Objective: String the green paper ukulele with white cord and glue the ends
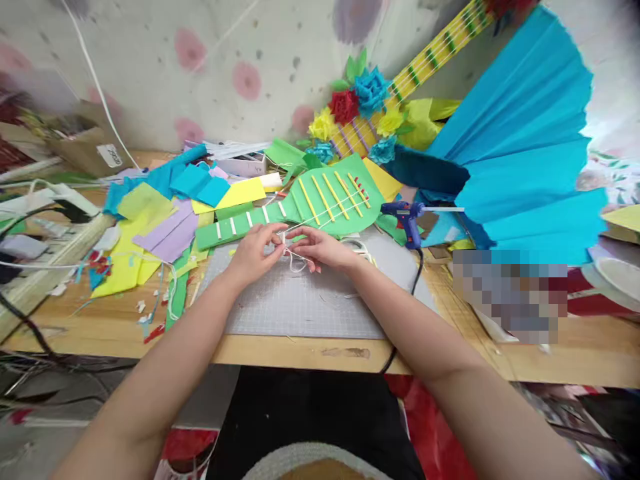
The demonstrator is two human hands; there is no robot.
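A green paper guitar (313,193) lies across the table, with yellow strips on its body, white strips along its neck and small red pieces near one end. White string (298,268) runs from the body end to my fingers and hangs in a loop below them. My left hand (259,250) pinches the string in front of the neck. Close beside it, my right hand (320,247) has its fingers closed on the same string. Beneath both hands is a grey cutting mat (310,310).
A blue glue gun (407,220) with a black cord lies right of the guitar. Crepe paper sheets (167,230) and scraps cover the left side. Behind stand a flower-trimmed yellow guitar (417,73) and a large blue paper fan (530,153). A cardboard box (83,143) sits back left.
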